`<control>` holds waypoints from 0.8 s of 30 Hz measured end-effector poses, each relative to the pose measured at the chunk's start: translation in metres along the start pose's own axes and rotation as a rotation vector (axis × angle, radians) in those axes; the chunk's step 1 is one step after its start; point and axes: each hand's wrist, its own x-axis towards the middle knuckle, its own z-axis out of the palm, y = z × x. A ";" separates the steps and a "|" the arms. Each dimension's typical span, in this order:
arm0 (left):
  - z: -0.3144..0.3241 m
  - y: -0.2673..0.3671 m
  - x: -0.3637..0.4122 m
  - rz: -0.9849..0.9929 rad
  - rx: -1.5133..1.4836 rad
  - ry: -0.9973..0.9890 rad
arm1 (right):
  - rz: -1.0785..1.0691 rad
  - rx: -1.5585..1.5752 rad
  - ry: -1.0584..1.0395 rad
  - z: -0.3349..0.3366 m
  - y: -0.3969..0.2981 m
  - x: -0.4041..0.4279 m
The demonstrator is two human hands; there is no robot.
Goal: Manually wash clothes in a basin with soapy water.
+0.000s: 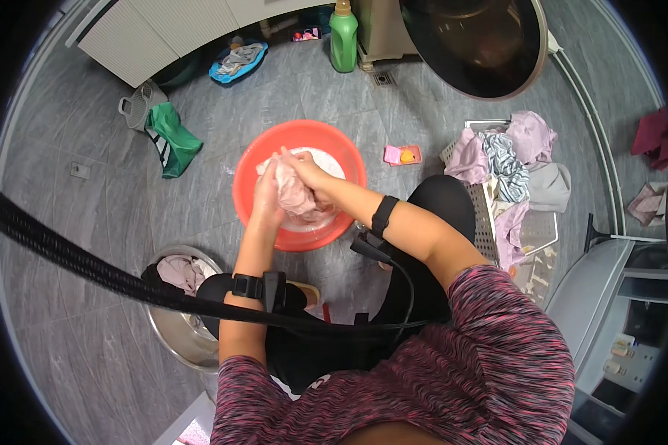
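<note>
Before me on the floor stands a round red plastic basin [245, 194] with white, sudsy water in it. A wet, pale pink cloth [295, 192] is bunched up between my two hands over the basin. My left hand [267, 189] grips the cloth on its left side. On the upper right side, my right hand [312, 172] holds the same cloth. Its lower part hangs down to the water. The fingertips of both hands come close together at the top of the bundle.
Soap bars lie in a small pink dish [414, 155] right of the basin. Clothes fill a white perforated basket [483, 222] farther right. A metal basin [183, 347] with laundry stands lower left. Beyond are a green detergent bottle [343, 44], a blue basin [259, 55] and a green bag [178, 142].
</note>
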 end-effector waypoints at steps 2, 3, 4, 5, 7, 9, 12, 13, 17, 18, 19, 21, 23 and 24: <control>0.008 -0.002 -0.011 -0.017 0.233 0.086 | 0.098 0.162 -0.162 -0.005 -0.007 -0.006; 0.013 0.001 -0.018 -0.011 0.234 0.090 | 0.195 0.323 -0.322 -0.007 -0.014 -0.012; 0.014 0.004 -0.026 -0.071 0.272 0.011 | 0.276 0.346 -0.333 -0.001 -0.029 -0.032; 0.015 0.008 -0.032 -0.131 0.309 -0.066 | 0.285 0.345 -0.343 0.000 -0.025 -0.028; 0.029 0.012 -0.035 -0.159 0.348 -0.088 | 0.310 0.442 -0.411 -0.014 -0.026 -0.018; 0.035 0.013 -0.034 -0.104 0.489 -0.074 | 0.325 0.479 -0.481 -0.021 -0.023 0.002; 0.024 0.012 -0.018 -0.084 0.476 -0.063 | 0.077 0.574 -0.448 -0.020 -0.016 0.026; 0.007 0.012 -0.016 -0.080 0.475 -0.048 | -0.169 0.625 -0.357 -0.005 -0.020 0.020; -0.015 0.003 -0.010 0.117 0.305 0.138 | -0.472 0.355 0.076 0.017 -0.033 0.006; 0.018 0.006 -0.023 -0.075 0.174 0.154 | -0.554 0.245 0.132 0.009 -0.031 0.007; 0.029 0.012 -0.036 -0.249 0.040 0.198 | -0.548 0.246 0.125 0.020 -0.031 -0.004; 0.010 0.017 -0.041 -0.224 -0.047 0.187 | -0.420 0.354 -0.031 0.051 -0.036 -0.044; 0.002 0.011 -0.020 -0.229 -0.147 0.043 | -0.615 0.246 0.017 0.054 -0.008 -0.036; -0.017 0.010 -0.007 -0.241 -0.163 -0.069 | -0.752 0.148 0.076 0.064 0.005 -0.041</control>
